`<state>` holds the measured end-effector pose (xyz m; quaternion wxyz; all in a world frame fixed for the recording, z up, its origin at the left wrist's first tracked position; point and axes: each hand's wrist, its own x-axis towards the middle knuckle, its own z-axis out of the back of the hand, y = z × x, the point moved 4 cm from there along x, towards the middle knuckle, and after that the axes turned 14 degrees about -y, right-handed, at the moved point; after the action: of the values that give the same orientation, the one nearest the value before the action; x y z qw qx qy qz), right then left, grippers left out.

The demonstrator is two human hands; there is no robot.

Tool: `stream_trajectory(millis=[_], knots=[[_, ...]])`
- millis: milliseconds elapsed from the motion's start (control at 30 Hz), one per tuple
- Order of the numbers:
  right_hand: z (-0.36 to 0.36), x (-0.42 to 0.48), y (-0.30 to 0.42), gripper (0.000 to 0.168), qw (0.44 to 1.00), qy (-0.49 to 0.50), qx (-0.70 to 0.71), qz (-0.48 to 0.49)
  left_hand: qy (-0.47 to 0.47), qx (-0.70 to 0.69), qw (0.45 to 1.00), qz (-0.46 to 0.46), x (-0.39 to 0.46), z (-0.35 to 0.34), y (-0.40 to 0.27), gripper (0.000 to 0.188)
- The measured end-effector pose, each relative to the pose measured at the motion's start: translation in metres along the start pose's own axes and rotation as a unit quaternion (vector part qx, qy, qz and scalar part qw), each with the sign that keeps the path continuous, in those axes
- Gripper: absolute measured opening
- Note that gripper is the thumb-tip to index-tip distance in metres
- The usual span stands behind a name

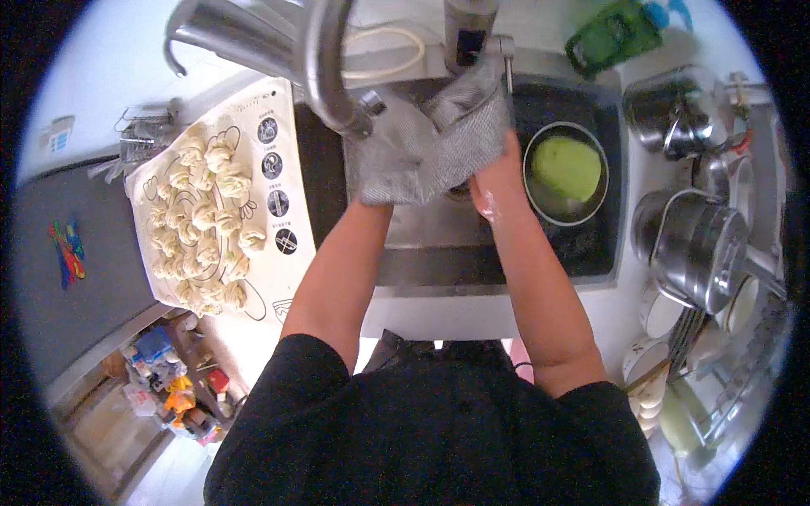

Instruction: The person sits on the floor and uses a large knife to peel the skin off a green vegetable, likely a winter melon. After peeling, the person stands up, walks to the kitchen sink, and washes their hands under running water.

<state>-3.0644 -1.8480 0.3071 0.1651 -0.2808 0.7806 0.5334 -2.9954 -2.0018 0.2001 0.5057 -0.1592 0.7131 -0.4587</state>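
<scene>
Both hands are at a grey woven cloth (436, 152), spread over the sink beneath the curved metal faucet (323, 63). My left hand is covered by the cloth; only its wrist shows at the lower left edge. My right hand (500, 177) is at the cloth's right side, partly hidden by it, with a wet patch near the wrist. To its right, a round bowl (528, 196) holds a pale green piece of vegetable or fruit (567, 168) in the dark basin.
Left of the sink, shaped dough pieces (205, 215) lie on a printed mat (297, 183). Metal pots (702, 246) and stacked bowls stand at the right. A green bottle (614, 38) lies at the back right; a wire basket (145, 139) is at the far left.
</scene>
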Motion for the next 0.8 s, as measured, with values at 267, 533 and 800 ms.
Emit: stream_trajectory(millis=[267, 533, 800], knots=[[-0.08, -0.06, 0.206, 0.035, 0.917, 0.079, 0.016, 0.392, -0.017, 0.037, 0.998, 0.038, -0.033, -0.013, 0.005, 0.031], [-0.206, -0.127, 0.196, 0.042, 0.541, 0.136, -0.408, 0.723, 0.005, 0.232, 0.967, -0.102, -0.038, -0.018, -0.035, 0.046], [-0.125, -0.131, 0.187, 0.019, 0.558, 0.07, -0.252, 0.788, -0.007, 0.143, 0.982, -0.123, -0.043, -0.006, -0.05, 0.041]])
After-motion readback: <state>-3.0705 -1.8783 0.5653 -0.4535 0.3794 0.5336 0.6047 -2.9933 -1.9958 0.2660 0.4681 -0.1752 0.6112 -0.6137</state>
